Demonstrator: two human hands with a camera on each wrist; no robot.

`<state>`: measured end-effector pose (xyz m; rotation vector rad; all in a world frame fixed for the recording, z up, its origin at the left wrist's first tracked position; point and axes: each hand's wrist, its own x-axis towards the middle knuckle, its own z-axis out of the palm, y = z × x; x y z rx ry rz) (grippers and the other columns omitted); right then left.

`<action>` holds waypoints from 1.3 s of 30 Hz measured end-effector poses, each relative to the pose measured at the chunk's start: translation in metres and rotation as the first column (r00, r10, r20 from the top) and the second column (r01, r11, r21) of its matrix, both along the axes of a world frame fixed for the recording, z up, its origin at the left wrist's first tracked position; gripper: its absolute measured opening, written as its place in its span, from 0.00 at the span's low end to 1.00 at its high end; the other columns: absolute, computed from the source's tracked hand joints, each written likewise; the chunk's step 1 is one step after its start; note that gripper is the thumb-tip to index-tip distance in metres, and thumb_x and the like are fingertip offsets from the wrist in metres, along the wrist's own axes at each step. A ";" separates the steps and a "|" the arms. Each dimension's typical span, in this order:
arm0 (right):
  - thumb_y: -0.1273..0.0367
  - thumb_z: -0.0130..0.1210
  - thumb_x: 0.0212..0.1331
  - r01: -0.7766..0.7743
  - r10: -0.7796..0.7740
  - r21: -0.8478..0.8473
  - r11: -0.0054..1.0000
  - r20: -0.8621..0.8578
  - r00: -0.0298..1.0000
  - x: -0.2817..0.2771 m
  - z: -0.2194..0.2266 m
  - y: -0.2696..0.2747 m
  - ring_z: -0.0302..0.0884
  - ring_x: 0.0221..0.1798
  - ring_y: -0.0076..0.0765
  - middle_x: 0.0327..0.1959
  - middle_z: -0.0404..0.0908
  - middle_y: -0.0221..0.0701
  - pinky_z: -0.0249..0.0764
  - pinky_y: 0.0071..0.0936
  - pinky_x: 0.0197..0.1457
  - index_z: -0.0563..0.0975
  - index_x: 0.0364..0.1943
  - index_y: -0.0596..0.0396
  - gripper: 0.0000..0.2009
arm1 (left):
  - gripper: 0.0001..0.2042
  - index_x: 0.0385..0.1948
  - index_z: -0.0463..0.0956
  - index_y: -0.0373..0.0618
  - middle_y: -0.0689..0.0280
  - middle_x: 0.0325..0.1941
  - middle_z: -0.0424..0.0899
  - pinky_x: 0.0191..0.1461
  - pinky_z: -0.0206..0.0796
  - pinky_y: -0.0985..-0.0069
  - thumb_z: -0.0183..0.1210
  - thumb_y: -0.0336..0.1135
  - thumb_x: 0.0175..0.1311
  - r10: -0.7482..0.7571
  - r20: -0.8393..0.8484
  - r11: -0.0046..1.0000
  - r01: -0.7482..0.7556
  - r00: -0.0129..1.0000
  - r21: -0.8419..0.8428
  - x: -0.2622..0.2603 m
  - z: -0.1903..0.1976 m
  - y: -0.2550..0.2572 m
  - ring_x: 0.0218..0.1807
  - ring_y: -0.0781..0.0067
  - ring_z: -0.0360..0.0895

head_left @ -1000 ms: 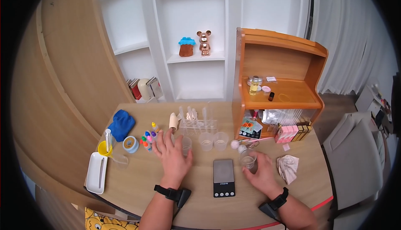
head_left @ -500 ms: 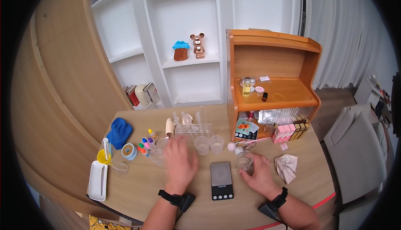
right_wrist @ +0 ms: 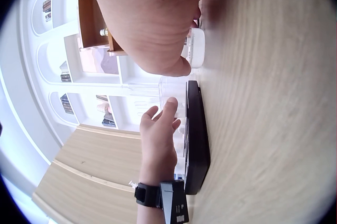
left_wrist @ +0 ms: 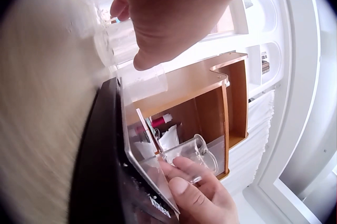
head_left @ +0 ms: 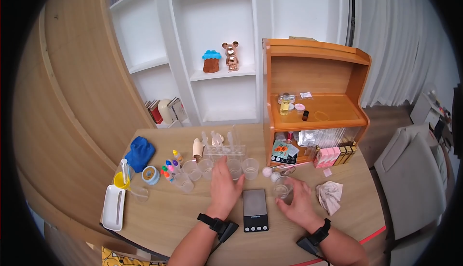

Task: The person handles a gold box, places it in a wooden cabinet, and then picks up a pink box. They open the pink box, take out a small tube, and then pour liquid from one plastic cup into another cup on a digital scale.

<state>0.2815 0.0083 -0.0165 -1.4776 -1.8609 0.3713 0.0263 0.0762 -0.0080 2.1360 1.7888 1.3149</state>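
Note:
In the head view my left hand [head_left: 224, 189] reaches in among clear plastic cups, fingers extended and thumb apart. It lies between one cup [head_left: 206, 168] and another cup [head_left: 235, 167], its thumb close to the front of the second. More cups stand on its left, including a front cup [head_left: 183, 183], and one cup [head_left: 250, 168] stands to the right. My right hand [head_left: 296, 202] grips a clear cup [head_left: 282, 187] low over the table, thumb and fingers round its side; the left wrist view shows this cup [left_wrist: 192, 153] too. A black digital scale [head_left: 255, 210] lies between my hands.
Behind the cups stands a clear rack [head_left: 224, 150] with tubes. Small colour bottles [head_left: 169, 167], tape [head_left: 150, 175], a blue cloth [head_left: 140, 153] and a white tray [head_left: 114, 208] are left. A wooden shelf [head_left: 316, 109] and crumpled cloth [head_left: 330, 197] are right.
My left hand has moved right, away from the left-hand cups, which now show uncovered, to beside the middle cups. The right hand keeps hold of its cup in nearly the same place.

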 end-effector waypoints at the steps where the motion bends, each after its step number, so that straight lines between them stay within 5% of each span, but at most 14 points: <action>1: 0.61 0.73 0.56 -0.005 0.005 -0.006 1.000 -0.001 1.000 0.000 0.000 0.000 0.69 0.72 0.57 0.65 0.78 0.44 0.61 0.53 0.77 0.71 0.69 0.57 0.37 | 0.42 0.73 0.62 0.30 0.40 0.67 0.75 0.74 0.67 0.52 0.76 0.31 0.58 0.011 0.007 0.999 -0.011 1.000 -0.039 0.001 -0.004 0.001 0.70 0.37 0.72; 8: 0.61 0.73 0.57 -0.017 0.017 0.002 1.000 0.012 1.000 0.000 0.003 -0.002 0.70 0.71 0.57 0.64 0.78 0.45 0.62 0.53 0.76 0.71 0.69 0.56 0.36 | 0.41 0.74 0.63 0.32 0.44 0.65 0.78 0.72 0.70 0.54 0.75 0.30 0.60 -0.022 0.139 0.998 0.031 0.990 -0.059 -0.005 -0.013 -0.005 0.67 0.42 0.77; 13: 0.62 0.73 0.56 -0.003 0.003 0.078 0.997 -0.006 1.000 -0.001 -0.008 -0.001 0.71 0.70 0.58 0.63 0.79 0.44 0.64 0.53 0.74 0.72 0.67 0.56 0.35 | 0.40 0.74 0.63 0.33 0.48 0.66 0.78 0.74 0.69 0.58 0.75 0.29 0.59 -0.142 0.343 0.979 0.182 0.929 -0.089 -0.014 0.017 -0.041 0.68 0.52 0.78; 19: 0.63 0.73 0.55 0.001 0.000 0.092 0.996 -0.007 1.000 -0.002 -0.002 -0.001 0.71 0.69 0.59 0.63 0.79 0.44 0.64 0.53 0.74 0.72 0.67 0.56 0.34 | 0.43 0.76 0.61 0.37 0.56 0.62 0.80 0.75 0.66 0.61 0.76 0.28 0.58 -0.356 0.220 0.901 0.396 0.908 -0.178 -0.008 0.032 -0.073 0.69 0.60 0.76; 26: 0.64 0.73 0.55 -0.004 0.005 0.074 0.997 -0.006 1.000 -0.002 -0.002 -0.001 0.72 0.68 0.59 0.63 0.79 0.46 0.64 0.53 0.74 0.72 0.66 0.57 0.34 | 0.49 0.79 0.58 0.37 0.55 0.66 0.81 0.78 0.64 0.57 0.79 0.32 0.55 -0.404 0.258 0.862 0.460 0.877 -0.214 -0.009 0.004 -0.075 0.72 0.51 0.74; 28: 0.65 0.73 0.55 -0.010 0.010 0.066 0.998 0.004 1.000 -0.002 -0.002 -0.002 0.72 0.68 0.59 0.63 0.79 0.46 0.64 0.53 0.74 0.72 0.66 0.58 0.34 | 0.55 0.82 0.51 0.37 0.51 0.75 0.73 0.84 0.56 0.54 0.80 0.33 0.54 -0.452 0.310 0.800 0.533 0.837 -0.273 -0.016 0.011 -0.081 0.78 0.47 0.66; 29: 0.65 0.73 0.55 -0.010 0.009 0.081 0.997 0.015 1.000 -0.002 -0.002 -0.002 0.71 0.68 0.59 0.63 0.79 0.47 0.64 0.53 0.74 0.71 0.66 0.58 0.34 | 0.61 0.85 0.43 0.38 0.46 0.83 0.60 0.89 0.45 0.52 0.81 0.34 0.52 -0.519 0.268 0.714 0.584 0.812 -0.385 -0.031 0.029 -0.076 0.86 0.42 0.52; 32: 0.65 0.72 0.55 -0.010 0.010 0.070 0.997 0.013 1.000 -0.002 -0.003 -0.002 0.71 0.69 0.59 0.64 0.78 0.47 0.63 0.53 0.75 0.71 0.67 0.58 0.34 | 0.65 0.86 0.38 0.40 0.45 0.87 0.50 0.91 0.39 0.54 0.81 0.36 0.50 -0.547 0.221 0.647 0.575 0.807 -0.500 -0.040 0.033 -0.077 0.90 0.43 0.44; 39: 0.65 0.72 0.56 -0.021 0.020 0.039 0.999 0.032 0.999 -0.002 0.002 -0.001 0.70 0.71 0.59 0.64 0.78 0.47 0.62 0.52 0.76 0.71 0.67 0.57 0.34 | 0.64 0.85 0.37 0.34 0.39 0.88 0.46 0.91 0.34 0.52 0.78 0.42 0.52 -0.574 0.054 0.638 0.487 0.817 -0.597 -0.035 0.033 -0.079 0.90 0.35 0.37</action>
